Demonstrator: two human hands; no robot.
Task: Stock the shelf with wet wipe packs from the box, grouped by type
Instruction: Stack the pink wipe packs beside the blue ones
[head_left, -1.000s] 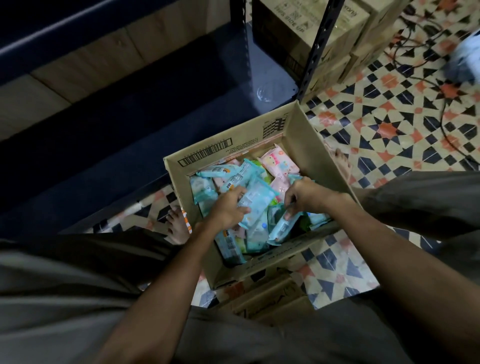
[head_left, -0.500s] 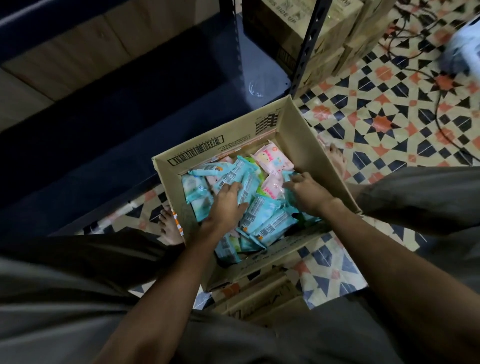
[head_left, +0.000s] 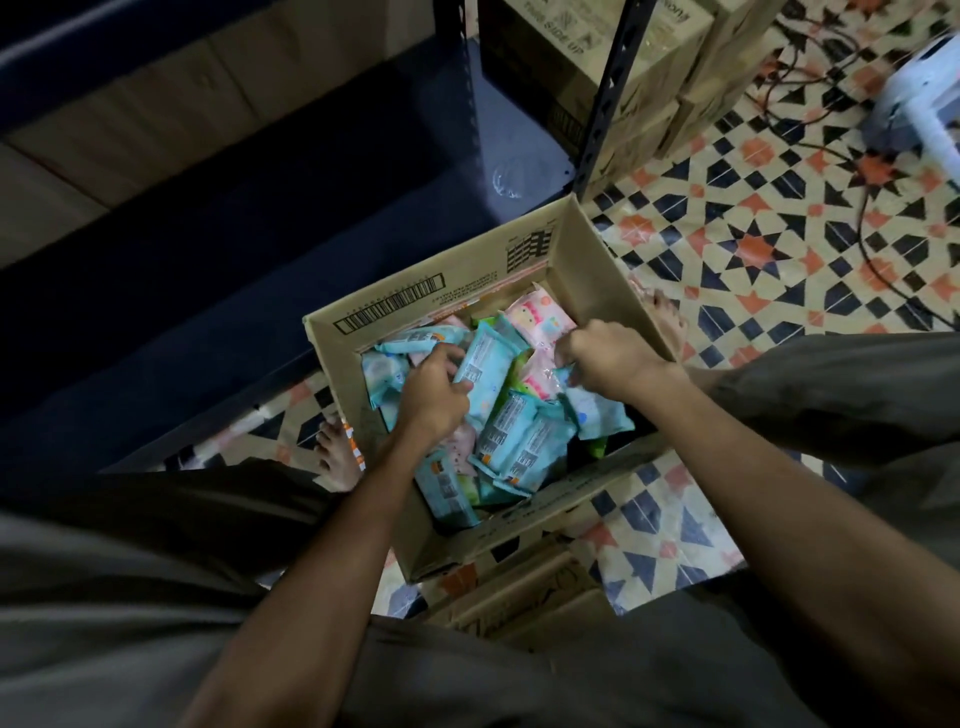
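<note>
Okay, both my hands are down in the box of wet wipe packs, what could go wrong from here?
1. Types may get mixed: blue, pink and green packs lie jumbled in the box, and the left hand grips a blue pack while the right hand pinches a pink pack.
2. Loosely pinched packs could slip and drop back into the box.
3. The bare foot beside the box could be hit if it shifts.

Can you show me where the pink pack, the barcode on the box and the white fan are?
pink pack (head_left: 540, 310): head view, on its printed front.
barcode (head_left: 390, 310): head view, middle of the stripes on the box's far flap.
white fan (head_left: 915, 106): head view, on its pale body.
</note>
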